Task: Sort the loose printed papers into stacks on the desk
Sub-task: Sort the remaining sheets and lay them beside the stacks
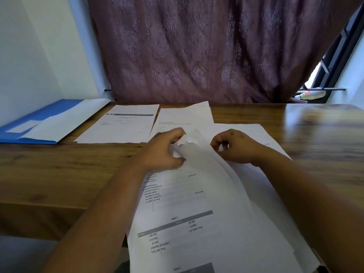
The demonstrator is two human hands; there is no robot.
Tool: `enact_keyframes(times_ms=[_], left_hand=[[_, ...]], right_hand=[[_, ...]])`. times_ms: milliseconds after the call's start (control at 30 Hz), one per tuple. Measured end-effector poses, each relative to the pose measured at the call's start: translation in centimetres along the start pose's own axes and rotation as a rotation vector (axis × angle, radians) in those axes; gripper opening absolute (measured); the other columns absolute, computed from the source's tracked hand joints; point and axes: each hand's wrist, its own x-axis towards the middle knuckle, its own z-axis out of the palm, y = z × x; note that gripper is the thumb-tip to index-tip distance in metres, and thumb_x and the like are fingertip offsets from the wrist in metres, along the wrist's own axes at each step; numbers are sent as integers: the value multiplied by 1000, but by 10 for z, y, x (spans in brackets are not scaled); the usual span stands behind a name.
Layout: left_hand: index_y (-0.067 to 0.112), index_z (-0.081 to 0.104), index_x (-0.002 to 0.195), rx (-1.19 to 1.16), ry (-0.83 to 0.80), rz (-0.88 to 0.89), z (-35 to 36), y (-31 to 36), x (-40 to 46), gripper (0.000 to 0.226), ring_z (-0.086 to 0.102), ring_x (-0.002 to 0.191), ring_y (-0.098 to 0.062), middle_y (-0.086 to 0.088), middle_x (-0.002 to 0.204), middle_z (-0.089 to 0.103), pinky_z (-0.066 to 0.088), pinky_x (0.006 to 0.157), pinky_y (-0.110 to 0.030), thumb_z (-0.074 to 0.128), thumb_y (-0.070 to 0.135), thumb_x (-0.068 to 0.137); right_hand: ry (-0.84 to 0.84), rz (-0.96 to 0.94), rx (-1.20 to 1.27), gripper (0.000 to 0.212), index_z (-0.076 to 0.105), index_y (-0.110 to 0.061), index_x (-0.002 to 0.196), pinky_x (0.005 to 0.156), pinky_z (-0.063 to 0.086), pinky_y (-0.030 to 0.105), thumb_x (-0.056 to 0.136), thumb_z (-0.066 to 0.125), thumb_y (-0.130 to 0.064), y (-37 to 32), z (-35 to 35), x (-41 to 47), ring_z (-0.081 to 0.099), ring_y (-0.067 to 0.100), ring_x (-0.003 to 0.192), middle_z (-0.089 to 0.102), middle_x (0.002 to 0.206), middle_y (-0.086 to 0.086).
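Dim, cool indoor light. Daylight enters at the upper right of the frame, where the window is blown out white beside the curtain. A soft glare lies on the desk at right. Wide-angle bending warps the edges. The hands and lifted paper at centre are motion-blurred; print lower down stays readable.

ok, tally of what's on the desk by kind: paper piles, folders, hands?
Paper piles: 4: sru-header pile, far middle pile, sheets at far right, tables bundle held by both hands
Folders: 1: blue folder
Hands: 2: left hand, right hand
Total: 7
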Motion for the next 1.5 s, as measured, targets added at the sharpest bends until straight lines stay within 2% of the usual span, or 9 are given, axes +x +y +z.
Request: enact_keyframes(times_ms=[133,300,500,667,933,1067,1167,1300,1500], left_hand=[[37,37,133,-21,2,-64,0,1,0,82,62,93,-1,15,101,66,56,79,-21,85,20,68],[20,62,81,101,16,-14,-3,-4,4,26,51,70,0,20,78,56,39,76,-25,83,24,67],[38,61,72,13,24,166,-7,-9,4,40,56,85,-2,13,90,57,50,72,-30,88,9,69],[13,69,76,-33,-23,91,-4,-11,6,20,66,77,-7,2,83,71,55,69,-31,86,6,69],[45,44,121,-95,9,-17,-2,-8,4,72,65,92,-12,10,103,65,58,77,-24,86,17,70],[39,59,93,-3,-8,17,-3,-4,2,40,64,85,-6,20,89,65,48,67,-15,84,16,72],[39,65,80,-46,-28,-1,-5,-6,3,23,61,78,-6,18,77,64,49,69,-25,80,25,71],[33,68,78,-66,-12,45,-6,-6,1,19,64,76,-3,17,75,66,48,67,-21,80,19,75],[21,74,84,-90,6,40,-7,-4,0,14,66,77,-8,10,77,70,53,70,-25,82,13,76]], right_hand=[[-63,-89,321,13,74,-19,86,81,56,24,79,78,-9,-4,-10,-8,69,17,82,74,87,-3],[-135,-52,525,11,73,-10,95,74,57,25,91,63,-7,1,-22,-9,73,24,85,76,90,8],[55,91,216,15,75,-18,93,83,57,33,80,79,-23,17,-15,1,69,18,81,74,84,-1],[-15,195,265,36,71,-17,101,77,55,27,69,87,-20,13,-12,1,70,17,78,74,81,0],[-30,-34,473,11,74,-12,84,66,54,23,75,80,-9,3,-21,-6,70,17,72,75,80,5],[-55,-114,528,10,74,-14,86,67,56,23,76,76,-17,-2,-21,-10,72,18,75,76,83,3],[-56,-92,654,17,71,-11,89,64,56,24,82,66,-25,-2,-22,-9,71,19,72,75,86,8],[110,79,761,13,69,-13,98,65,56,21,95,58,-18,10,-27,-1,71,18,78,74,91,8],[-132,242,683,43,66,-14,111,82,59,34,74,75,-34,11,-17,0,72,27,93,74,98,12]])
